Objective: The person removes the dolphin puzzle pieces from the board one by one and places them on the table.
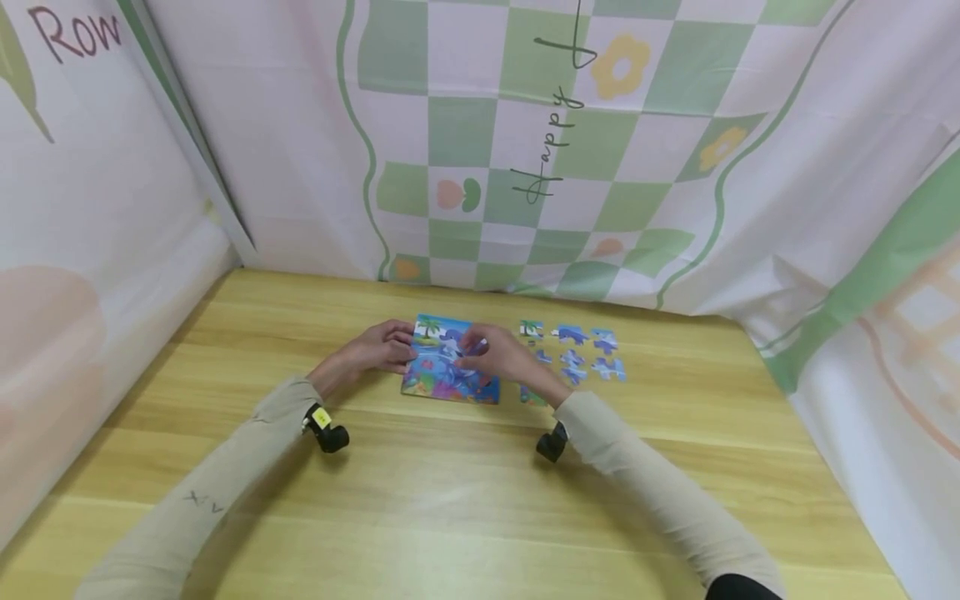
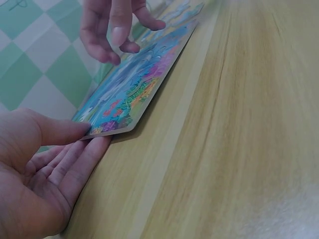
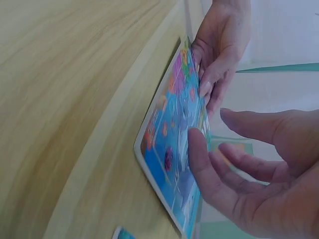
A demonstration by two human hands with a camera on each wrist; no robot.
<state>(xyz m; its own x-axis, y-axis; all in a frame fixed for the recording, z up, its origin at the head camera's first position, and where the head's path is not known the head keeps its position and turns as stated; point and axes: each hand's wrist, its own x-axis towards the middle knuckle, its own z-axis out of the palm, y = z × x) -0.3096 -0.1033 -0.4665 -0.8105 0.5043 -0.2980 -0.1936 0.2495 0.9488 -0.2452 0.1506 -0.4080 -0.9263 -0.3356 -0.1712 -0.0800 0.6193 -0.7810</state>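
Observation:
A colourful sea-scene puzzle board (image 1: 438,385) with a palm tree and blue dolphins lies on the wooden table. At its left edge my left hand (image 1: 377,347) grips it, thumb (image 2: 65,131) on the top face and fingers beneath, as the left wrist view shows. My right hand (image 1: 501,357) hovers over the board's right half. In the right wrist view its thumb and fingers (image 3: 207,172) are apart and loosely bent, and I see nothing held between them. Part of the board's picture is hidden under this hand in the head view.
Several loose puzzle pieces (image 1: 573,367) lie in rough rows to the right of the board, some partly behind my right wrist. The wooden table (image 1: 442,500) ends at a checked curtain (image 1: 517,200) behind, with further cloth at both sides.

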